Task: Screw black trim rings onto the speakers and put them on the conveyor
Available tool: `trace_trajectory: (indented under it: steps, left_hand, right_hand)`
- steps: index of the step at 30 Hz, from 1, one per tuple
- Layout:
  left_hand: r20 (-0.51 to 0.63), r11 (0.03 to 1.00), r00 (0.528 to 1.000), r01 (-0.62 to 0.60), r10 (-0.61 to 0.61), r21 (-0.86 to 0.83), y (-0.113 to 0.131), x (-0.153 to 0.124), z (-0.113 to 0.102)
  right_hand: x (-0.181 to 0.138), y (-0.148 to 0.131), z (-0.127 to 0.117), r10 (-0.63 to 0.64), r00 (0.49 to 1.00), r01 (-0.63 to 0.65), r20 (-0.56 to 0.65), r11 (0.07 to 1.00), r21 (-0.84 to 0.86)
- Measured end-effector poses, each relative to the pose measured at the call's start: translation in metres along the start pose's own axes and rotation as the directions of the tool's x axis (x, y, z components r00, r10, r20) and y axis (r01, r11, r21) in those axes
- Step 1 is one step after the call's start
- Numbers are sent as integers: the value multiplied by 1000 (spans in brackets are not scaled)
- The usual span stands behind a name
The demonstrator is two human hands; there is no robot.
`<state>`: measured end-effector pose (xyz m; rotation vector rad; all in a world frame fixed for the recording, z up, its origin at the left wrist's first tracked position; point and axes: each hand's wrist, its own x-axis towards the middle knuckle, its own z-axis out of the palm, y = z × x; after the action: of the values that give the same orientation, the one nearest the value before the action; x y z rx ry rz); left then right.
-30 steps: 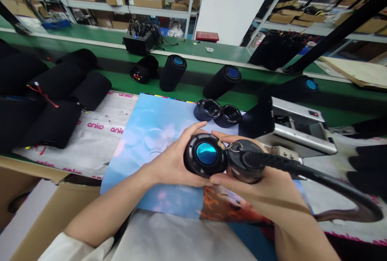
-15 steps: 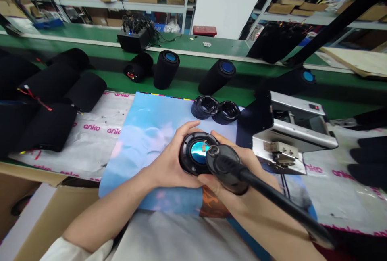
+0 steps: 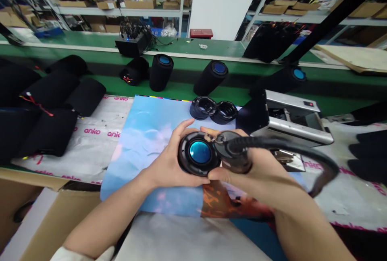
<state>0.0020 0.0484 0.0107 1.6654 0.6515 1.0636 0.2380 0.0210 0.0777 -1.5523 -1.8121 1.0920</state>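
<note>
A black cylindrical speaker (image 3: 199,153) stands upright before me, its round end with a shiny blue disc facing up. My left hand (image 3: 167,164) is wrapped around its left side, thumb and fingers curved about the rim. In my right hand (image 3: 260,170) is a dark corded electric screwdriver (image 3: 234,152), held upright close against the speaker's right side. The fingertips of that hand also reach the speaker's rim. The screwdriver's tip is hidden below its body and my hand. Just beyond lie two black ring-shaped parts (image 3: 203,107), side by side on the blue printed sheet (image 3: 145,132).
Several black speakers, among them an upright one (image 3: 161,73), stand along the green bench (image 3: 181,87). More black fabric-covered cylinders (image 3: 87,96) with wires lie at left. A silver metal device (image 3: 293,117) is at right. An open cardboard box (image 3: 72,212) sits at lower left.
The screwdriver has moved slightly right, off the blue disc's edge, with my right hand. Its cord now arches to the right. My left hand keeps its hold on the speaker.
</note>
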Motion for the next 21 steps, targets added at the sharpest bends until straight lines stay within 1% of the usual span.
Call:
trace_trajectory:
  steps: [2, 4, 6, 8, 11, 13, 15, 17, 18, 19, 20, 21]
  left_hand:
    - [-3, 1000, 1000, -15, 15, -12, 1, 1, 3]
    - [-21, 1000, 1000, -20, 20, -3, 1, 2, 6]
    - [-37, 999, 999, -21, 22, 29, 0, 2, 6]
    - [-17, 997, 1000, -23, 25, 67, -1, 2, 4]
    - [2, 992, 999, -44, 44, 116, -2, 2, -1]
    - [-18, 985, 996, -86, 89, 153, -2, 3, -3]
    - [-36, 979, 990, -126, 133, 160, 0, 3, -2]
    - [-65, 982, 989, -120, 131, 149, 4, 3, 1]
    - [-87, 983, 989, -103, 117, 154, 6, 3, 3]
    - [-110, 981, 988, -87, 107, 173, 8, 2, 4]
    - [-128, 976, 986, -75, 103, 205, 10, 1, 4]
    - [-138, 967, 985, -68, 104, 244, 11, 0, 4]
  right_hand:
    - [-13, 4, 17, -46, 989, 48, -144, 999, 8]
    - [-23, 5, 33, -102, 954, 107, -282, 994, 1]
    - [-27, 7, 44, -125, 921, 138, -370, 990, 8]
    - [-27, 9, 49, -101, 917, 123, -386, 992, 32]
    - [-25, 10, 50, -39, 940, 76, -340, 992, 96]
    - [-24, 10, 50, 7, 941, 53, -338, 985, 167]
    - [-22, 9, 50, 93, 946, -16, -309, 969, 245]
    - [-21, 8, 46, 169, 956, -82, -242, 940, 332]
    - [-21, 8, 41, 183, 959, -86, -215, 914, 396]
    - [-23, 8, 31, 170, 961, -47, -219, 880, 473]
    - [-26, 9, 18, 142, 951, 32, -276, 839, 543]
    - [-31, 10, 2, 121, 924, 120, -362, 808, 577]
